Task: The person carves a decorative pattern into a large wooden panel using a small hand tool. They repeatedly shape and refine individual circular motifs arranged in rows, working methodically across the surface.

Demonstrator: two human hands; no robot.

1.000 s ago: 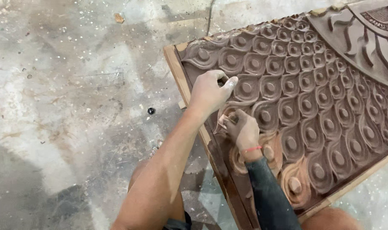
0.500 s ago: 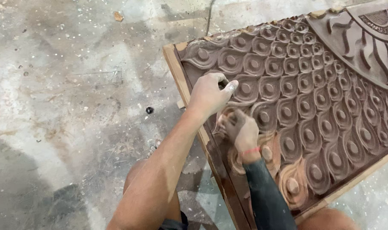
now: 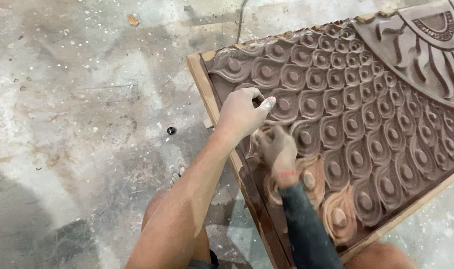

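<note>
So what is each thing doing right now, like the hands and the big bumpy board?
Left hand: resting on the carving, fingers curled, holding nothing visible.
Right hand: blurred, pressed on the carving; any tool is hidden.
Carved panel: lying flat on the floor, mostly dark brown, paler orange patch near the right hand.
Small black object: lying loose on the concrete floor.

Left hand curled, thumb out, bare forearm stretched forward; right hand blurred (dark sleeve, red band at wrist), fingers bent
</note>
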